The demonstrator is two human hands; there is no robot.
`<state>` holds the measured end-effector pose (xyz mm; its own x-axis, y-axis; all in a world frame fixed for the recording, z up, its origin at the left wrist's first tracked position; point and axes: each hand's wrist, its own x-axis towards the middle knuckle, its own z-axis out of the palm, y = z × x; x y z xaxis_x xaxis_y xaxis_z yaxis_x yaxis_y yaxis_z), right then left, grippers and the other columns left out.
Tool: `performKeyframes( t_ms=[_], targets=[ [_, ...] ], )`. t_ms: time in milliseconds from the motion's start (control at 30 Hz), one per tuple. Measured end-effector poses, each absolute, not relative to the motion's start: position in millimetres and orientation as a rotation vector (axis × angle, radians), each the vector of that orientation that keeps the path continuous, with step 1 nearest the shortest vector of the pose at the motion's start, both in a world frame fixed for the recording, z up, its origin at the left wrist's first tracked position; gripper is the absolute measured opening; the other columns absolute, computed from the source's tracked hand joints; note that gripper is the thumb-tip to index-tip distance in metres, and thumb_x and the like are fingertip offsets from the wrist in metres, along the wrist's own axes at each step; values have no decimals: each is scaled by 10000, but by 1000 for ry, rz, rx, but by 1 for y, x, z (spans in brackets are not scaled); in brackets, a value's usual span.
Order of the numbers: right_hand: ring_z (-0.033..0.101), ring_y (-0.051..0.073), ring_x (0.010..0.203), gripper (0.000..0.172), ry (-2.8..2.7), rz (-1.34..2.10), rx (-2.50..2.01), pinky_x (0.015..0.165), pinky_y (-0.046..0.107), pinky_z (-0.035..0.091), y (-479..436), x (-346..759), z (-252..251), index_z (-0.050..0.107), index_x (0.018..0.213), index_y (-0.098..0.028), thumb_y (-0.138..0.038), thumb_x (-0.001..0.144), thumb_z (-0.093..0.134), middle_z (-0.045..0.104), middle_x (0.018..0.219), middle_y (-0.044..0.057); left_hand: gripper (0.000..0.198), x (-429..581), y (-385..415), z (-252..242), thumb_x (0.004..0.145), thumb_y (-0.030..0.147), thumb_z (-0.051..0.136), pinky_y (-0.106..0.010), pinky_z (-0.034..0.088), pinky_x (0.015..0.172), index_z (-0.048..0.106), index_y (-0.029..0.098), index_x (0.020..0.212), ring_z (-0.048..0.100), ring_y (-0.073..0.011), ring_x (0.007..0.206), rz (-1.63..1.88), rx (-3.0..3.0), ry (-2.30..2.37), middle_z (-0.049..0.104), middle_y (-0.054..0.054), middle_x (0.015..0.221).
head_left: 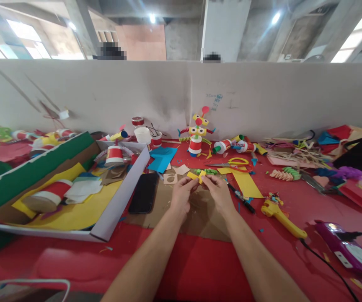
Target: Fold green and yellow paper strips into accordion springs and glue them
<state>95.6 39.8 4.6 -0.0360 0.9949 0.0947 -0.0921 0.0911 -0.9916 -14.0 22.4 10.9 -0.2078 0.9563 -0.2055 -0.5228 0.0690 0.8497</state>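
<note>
A small strip of yellow paper (194,174), seemingly folded, is pinched between the fingertips of both hands. My left hand (182,193) grips its left part and my right hand (218,192) its right part. Both are held just over a brown cardboard sheet (165,200). Just behind the fingers lies a green pleated paper strip (211,171). To the left are a cut cardboard piece with a ring shape (170,178) and a black phone (143,193). A black pen-like tool (243,199) lies by my right hand, near a larger yellow paper piece (247,184).
An open box (121,191) with paper and cup figures stands left. Cup figures (195,146) stand against the grey partition (121,96). Yellow-handled scissors (237,162), a yellow glue gun (283,218) with a cord and a purple power strip (346,247) lie right.
</note>
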Motion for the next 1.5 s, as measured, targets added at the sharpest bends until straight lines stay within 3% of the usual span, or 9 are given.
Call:
performKeyframes(
  t_ms=[100,333,800,1167,1500],
  targets=[
    [571,156,652,252,-1170,1164,-1086,630,275,456,37,87,3,671,792,-181,-395,660,660,650,719,14,225,-7,20,10,511,195,755,-201,406,593,538,137,517,501,-58,513,1552,424,992,522,46,498],
    [581,159,615,259,-1061,1220,-1071,600,289,481,38,87,-1,665,790,-176,-391,646,673,658,712,23,157,-6,19,8,557,184,723,-216,432,627,585,128,605,567,-91,591,1502,338,931,612,-4,613],
    [542,119,569,240,-907,1363,-980,582,262,467,35,87,9,666,728,-165,-366,601,703,625,653,2,157,-4,14,5,603,264,708,-225,400,612,616,137,587,546,-103,595,1568,658,1051,606,-10,598],
    [512,97,539,250,-851,1377,-939,554,247,433,35,86,9,672,719,-177,-365,565,728,616,647,-15,163,-5,14,17,497,177,744,-237,430,672,620,126,590,571,-100,616,1501,377,917,630,-21,625],
    [492,95,523,209,-890,1336,-958,546,243,404,35,86,8,664,701,-173,-353,602,704,599,604,-26,158,-3,15,11,519,183,729,-206,326,511,580,133,532,461,-66,500,1537,588,1096,541,21,500]
  ],
)
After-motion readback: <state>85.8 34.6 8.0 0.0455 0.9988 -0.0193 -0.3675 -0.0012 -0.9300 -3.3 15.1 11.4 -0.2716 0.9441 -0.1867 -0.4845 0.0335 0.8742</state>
